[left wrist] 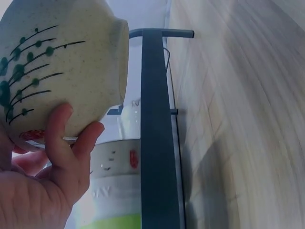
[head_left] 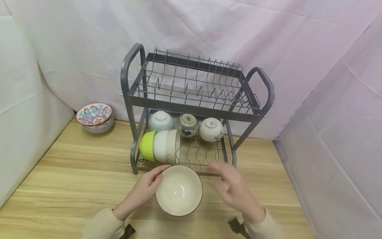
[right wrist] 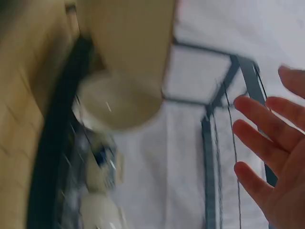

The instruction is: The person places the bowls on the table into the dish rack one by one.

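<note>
My left hand (head_left: 147, 187) grips a cream bowl (head_left: 179, 190) by its left rim, just in front of the grey two-tier dish rack (head_left: 195, 113). In the left wrist view my fingers (left wrist: 57, 157) curl under the bowl's speckled outside (left wrist: 62, 62), which has green sprigs painted on it. My right hand (head_left: 231, 187) hovers to the right of the bowl, blurred, with its fingers spread and nothing in it. The right wrist view shows those fingers (right wrist: 267, 143) straight and apart beside the blurred bowl (right wrist: 126, 62).
On the rack's lower tier stand a green bowl (head_left: 147, 145) nested with white ones (head_left: 167, 146) on edge, and three bowls (head_left: 186, 125) upside down behind. The upper tier holds nothing. Patterned bowls (head_left: 94, 117) are stacked at the back left of the wooden table (head_left: 74, 176).
</note>
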Available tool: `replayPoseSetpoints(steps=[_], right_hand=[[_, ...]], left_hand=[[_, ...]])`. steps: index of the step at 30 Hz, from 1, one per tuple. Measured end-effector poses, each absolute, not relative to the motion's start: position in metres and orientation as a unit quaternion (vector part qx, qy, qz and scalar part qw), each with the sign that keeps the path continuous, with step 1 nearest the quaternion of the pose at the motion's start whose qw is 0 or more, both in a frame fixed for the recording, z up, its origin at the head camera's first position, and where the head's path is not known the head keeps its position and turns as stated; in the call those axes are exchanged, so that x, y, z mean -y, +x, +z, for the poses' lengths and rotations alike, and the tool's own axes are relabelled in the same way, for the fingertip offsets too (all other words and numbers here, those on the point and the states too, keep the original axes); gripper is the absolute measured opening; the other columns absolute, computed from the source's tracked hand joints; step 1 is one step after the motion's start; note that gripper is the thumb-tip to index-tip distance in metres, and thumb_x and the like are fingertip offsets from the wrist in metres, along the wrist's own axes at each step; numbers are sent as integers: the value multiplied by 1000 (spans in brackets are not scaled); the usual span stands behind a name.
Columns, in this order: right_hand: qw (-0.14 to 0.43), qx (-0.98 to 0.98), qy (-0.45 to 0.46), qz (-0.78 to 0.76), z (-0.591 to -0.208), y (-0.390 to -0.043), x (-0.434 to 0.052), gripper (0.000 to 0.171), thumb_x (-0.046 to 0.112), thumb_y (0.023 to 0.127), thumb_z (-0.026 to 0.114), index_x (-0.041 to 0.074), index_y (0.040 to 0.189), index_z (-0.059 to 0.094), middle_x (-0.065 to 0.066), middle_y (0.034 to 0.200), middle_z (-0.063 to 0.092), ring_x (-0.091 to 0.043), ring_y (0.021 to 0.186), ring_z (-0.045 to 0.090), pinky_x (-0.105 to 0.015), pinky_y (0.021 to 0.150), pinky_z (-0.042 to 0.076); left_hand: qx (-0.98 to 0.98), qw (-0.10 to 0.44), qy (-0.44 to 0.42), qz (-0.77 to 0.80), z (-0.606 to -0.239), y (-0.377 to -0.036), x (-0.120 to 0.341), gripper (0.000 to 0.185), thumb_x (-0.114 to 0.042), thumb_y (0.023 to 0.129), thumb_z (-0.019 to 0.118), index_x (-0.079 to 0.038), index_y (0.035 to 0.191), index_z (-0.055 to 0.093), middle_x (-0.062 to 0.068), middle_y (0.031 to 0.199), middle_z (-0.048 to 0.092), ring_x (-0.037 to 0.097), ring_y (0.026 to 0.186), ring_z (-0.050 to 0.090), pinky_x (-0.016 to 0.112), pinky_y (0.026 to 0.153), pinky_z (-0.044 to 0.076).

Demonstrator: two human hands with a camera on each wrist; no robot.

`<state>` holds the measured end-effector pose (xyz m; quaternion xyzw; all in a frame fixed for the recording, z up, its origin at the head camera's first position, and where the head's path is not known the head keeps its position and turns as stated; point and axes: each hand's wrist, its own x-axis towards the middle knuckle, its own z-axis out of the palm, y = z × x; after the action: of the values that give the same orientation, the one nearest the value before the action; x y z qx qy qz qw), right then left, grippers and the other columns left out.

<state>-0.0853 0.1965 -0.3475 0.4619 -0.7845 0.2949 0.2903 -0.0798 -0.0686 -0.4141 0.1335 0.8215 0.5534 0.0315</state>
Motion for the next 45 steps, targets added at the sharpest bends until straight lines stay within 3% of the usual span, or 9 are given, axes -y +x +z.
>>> replayPoseSetpoints(steps=[5,10,19,25,29,35,39,42,45], right_hand=[[193,810,523,185,-365,-56,-175,50,28,68,75,11,113,61,-1,107,64,-18,103,57,-41,95,41],[164,813,547,112,-374,-49,-171,43,28,62,78,21,103,65,11,94,65,-7,92,57,-38,90,43],[157,812,557,75,-385,-50,-173,19,16,71,69,27,86,68,19,81,62,-1,80,57,-36,88,46],[186,799,564,92,-392,-50,-173,14,14,77,63,24,86,68,17,82,65,-1,76,57,-24,81,46],[210,789,568,101,-392,-50,-174,18,10,74,61,23,86,67,16,78,64,-2,73,56,-22,78,45],[227,783,567,117,-389,-48,-175,22,8,70,60,22,85,66,16,75,61,-2,70,54,-23,78,44],[242,773,567,149,-389,-50,-175,18,9,72,61,19,86,67,14,75,63,-3,70,55,-24,76,43],[258,771,553,183,-390,-55,-178,10,12,78,61,16,84,67,12,75,65,-4,71,57,-24,74,44],[271,773,531,219,-392,-61,-181,10,14,83,59,14,85,68,8,77,67,-5,70,58,-24,71,46]], left_hand=[[-820,35,158,548,-416,-81,63,31,-7,93,42,-7,122,55,14,115,60,16,83,60,22,65,50],[-824,37,168,540,-417,-82,61,32,-6,93,41,-6,122,55,15,114,61,15,82,61,21,65,50],[-818,53,175,546,-416,-84,65,31,-10,95,40,-7,122,54,13,119,58,24,100,59,23,76,50],[-811,62,192,550,-417,-89,67,32,-11,96,40,-5,124,53,13,121,57,26,105,57,26,82,49],[-804,75,192,558,-418,-91,67,32,-12,95,41,-5,124,53,14,121,57,27,106,57,25,83,48],[-791,84,190,575,-416,-92,67,34,-17,97,39,-6,127,52,14,124,55,27,108,56,26,84,48],[-759,101,167,621,-411,-90,69,37,-22,99,35,-6,130,47,20,126,51,32,101,58,33,69,54],[-751,70,165,635,-406,-90,75,35,-18,98,37,-2,128,46,24,122,52,34,93,61,31,56,55],[-779,-31,171,602,-401,-93,85,29,-9,94,46,1,121,51,22,113,58,25,88,62,27,57,54]])
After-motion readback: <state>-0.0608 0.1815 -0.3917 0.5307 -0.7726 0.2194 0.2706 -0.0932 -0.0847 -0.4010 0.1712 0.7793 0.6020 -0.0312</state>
